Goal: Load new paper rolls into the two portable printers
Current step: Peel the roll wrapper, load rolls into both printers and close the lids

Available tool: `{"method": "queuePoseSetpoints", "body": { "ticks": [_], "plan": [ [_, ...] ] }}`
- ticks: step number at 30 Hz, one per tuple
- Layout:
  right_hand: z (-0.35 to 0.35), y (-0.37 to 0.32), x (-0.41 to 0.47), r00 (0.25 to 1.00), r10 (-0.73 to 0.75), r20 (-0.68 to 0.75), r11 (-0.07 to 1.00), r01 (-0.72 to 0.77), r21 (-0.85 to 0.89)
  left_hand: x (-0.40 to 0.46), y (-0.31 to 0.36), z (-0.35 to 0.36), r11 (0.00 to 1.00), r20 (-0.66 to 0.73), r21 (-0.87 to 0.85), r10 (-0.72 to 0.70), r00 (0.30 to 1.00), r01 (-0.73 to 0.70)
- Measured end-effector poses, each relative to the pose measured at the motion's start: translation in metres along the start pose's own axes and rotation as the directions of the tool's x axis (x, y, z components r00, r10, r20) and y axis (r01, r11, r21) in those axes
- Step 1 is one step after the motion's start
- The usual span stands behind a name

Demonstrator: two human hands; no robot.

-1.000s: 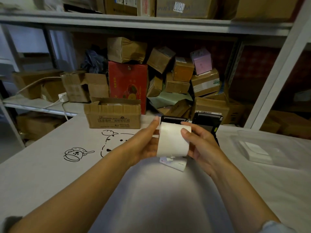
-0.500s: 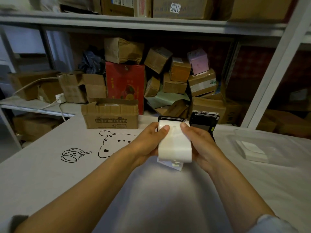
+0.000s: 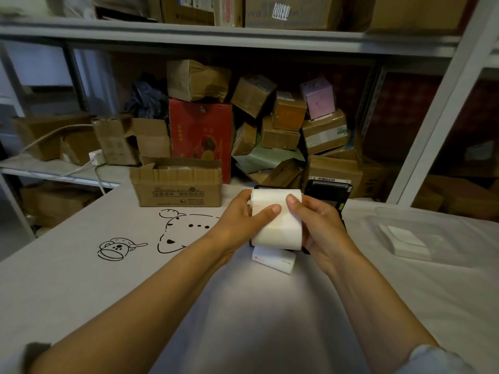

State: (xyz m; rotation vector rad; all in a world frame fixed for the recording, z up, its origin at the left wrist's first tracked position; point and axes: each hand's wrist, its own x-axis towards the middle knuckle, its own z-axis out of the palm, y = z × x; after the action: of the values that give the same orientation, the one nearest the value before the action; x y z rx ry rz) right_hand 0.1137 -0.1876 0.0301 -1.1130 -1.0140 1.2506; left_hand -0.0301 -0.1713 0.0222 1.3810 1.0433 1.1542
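Observation:
A white paper roll (image 3: 280,225) is held between both hands above the table. My left hand (image 3: 243,220) grips its left end, thumb across the front. My right hand (image 3: 316,222) grips its right end with a finger on top. A loose printed strip of paper (image 3: 272,259) lies on the table below the roll. Two black portable printers stand just behind: one (image 3: 270,188) is almost hidden by the roll, the other (image 3: 328,194) shows to the right with its lid up.
An open cardboard box (image 3: 176,183) stands on the white table (image 3: 243,319) at left of the printers. A clear plastic tray (image 3: 421,233) holding a white pack (image 3: 403,240) sits at right. Shelving piled with cartons (image 3: 286,122) lines the back.
The roll has been lowered and turned slightly, with both hands shifting their hold; my left thumb now lies across its front. The view has tilted a little.

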Motion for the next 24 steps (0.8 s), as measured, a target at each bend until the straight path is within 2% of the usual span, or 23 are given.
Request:
{"method": "queuePoseSetpoints", "body": {
  "ticks": [4, 10, 14, 19, 22, 24],
  "plan": [
    [0.000, 0.001, 0.001, 1.000, 0.017, -0.013, 1.000, -0.017, 0.011, -0.002, -0.001, 0.002, 1.000, 0.004, -0.004, -0.007, 1.000, 0.007],
    [-0.001, 0.001, 0.005, 0.998, 0.060, 0.002, 0.998, -0.060, -0.036, 0.000, 0.002, 0.004, 0.992, -0.003, -0.073, -0.101, 0.995, 0.101],
    [-0.006, 0.004, 0.013, 0.992, 0.121, -0.017, 0.991, -0.122, -0.046, 0.006, 0.001, 0.008, 0.989, -0.006, -0.002, -0.146, 0.989, 0.146],
    [-0.024, 0.022, 0.014, 0.976, 0.215, -0.018, 0.968, -0.216, -0.127, -0.003, -0.025, 0.014, 0.973, 0.077, 0.000, -0.231, 0.970, 0.231],
    [-0.028, 0.034, 0.017, 0.970, 0.228, -0.086, 0.955, -0.241, -0.176, -0.005, -0.036, 0.017, 0.958, 0.129, 0.021, -0.286, 0.949, 0.286],
    [-0.029, 0.038, 0.024, 0.969, 0.211, -0.130, 0.947, -0.236, -0.219, 0.000, -0.035, 0.015, 0.947, 0.141, 0.112, -0.314, 0.939, 0.301]
  ]
}}
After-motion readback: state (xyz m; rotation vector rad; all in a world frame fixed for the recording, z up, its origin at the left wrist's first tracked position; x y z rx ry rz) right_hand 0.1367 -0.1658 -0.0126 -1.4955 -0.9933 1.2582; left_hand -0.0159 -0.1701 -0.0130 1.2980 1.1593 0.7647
